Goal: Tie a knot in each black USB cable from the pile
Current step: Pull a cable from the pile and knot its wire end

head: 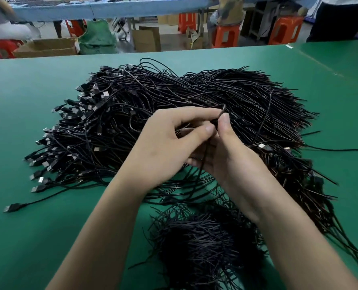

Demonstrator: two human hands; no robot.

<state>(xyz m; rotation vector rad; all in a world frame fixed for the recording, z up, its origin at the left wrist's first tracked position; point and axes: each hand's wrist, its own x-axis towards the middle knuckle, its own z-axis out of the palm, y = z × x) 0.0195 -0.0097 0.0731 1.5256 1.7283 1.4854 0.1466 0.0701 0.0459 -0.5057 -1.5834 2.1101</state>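
Observation:
A big pile of black USB cables [184, 95] covers the middle of the green table [27, 97], plugs fanned out to the left. Above the pile my left hand [163, 143] and my right hand [222, 151] meet. Both pinch one black cable [221, 114], which forms a small loop above the fingertips and hangs down between the palms. A smaller heap of black cables [205, 243] lies near the front edge under my right forearm.
Loose cables trail off the pile to the right [330, 149] and one plug lies apart at the left [12, 207]. Beyond the table's far edge stand cardboard boxes [46, 48], orange stools [226, 35], a blue-covered bench and seated people.

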